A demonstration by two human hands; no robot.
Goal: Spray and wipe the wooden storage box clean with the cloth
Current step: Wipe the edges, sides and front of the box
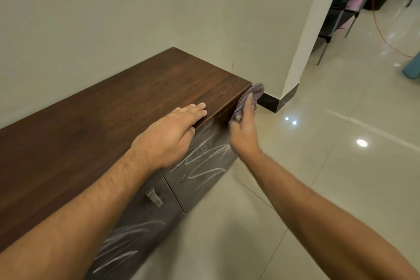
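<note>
A long dark wooden storage box (118,102) stands against the wall, its front panels covered in white chalk-like scribbles. My left hand (169,134) lies flat on the top near the front edge, fingers together, holding nothing. My right hand (244,129) grips a purple-grey cloth (248,98) and presses it against the box's right end, by the upper corner. No spray bottle is in view.
A metal handle (154,198) sticks out of the box front. A white pillar with a dark skirting (270,102) stands just right of the box. Glossy floor tiles spread to the right. A rack with clothes (347,0) stands far back right.
</note>
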